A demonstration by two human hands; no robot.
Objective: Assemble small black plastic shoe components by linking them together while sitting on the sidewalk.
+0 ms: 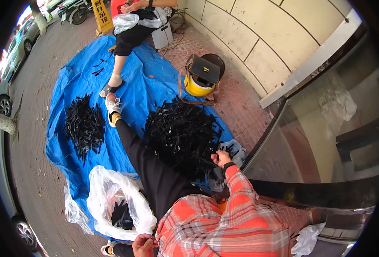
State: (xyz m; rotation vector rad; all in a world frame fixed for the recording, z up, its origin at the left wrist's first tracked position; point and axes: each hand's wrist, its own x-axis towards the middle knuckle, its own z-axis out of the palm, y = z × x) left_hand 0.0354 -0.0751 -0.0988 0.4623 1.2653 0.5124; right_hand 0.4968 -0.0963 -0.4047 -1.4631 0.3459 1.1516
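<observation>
The right hand [220, 157] is closed around a few thin black plastic pieces at the edge of the large heap of black plastic pieces [181, 136], which is spread on the blue plastic tarpaulin [76, 81]. The left hand [143, 245] is curled beside the clear plastic bag [112, 201]; whether anything is held there cannot be told.

The tarp [76, 81] on the ground is bright blue, and both heaps of small parts, the large one [181, 132] at centre and the smaller one [84, 126] at nine o'clock, are black. At six o'clock the shirt sleeve [241, 192] is orange-red plaid with white and grey lines; the trouser leg [148, 167] is black. The bag [112, 205] at seven o'clock is translucent white, its contents seemingly black. The helmet [196, 85] at twelve o'clock is yellow.
</observation>
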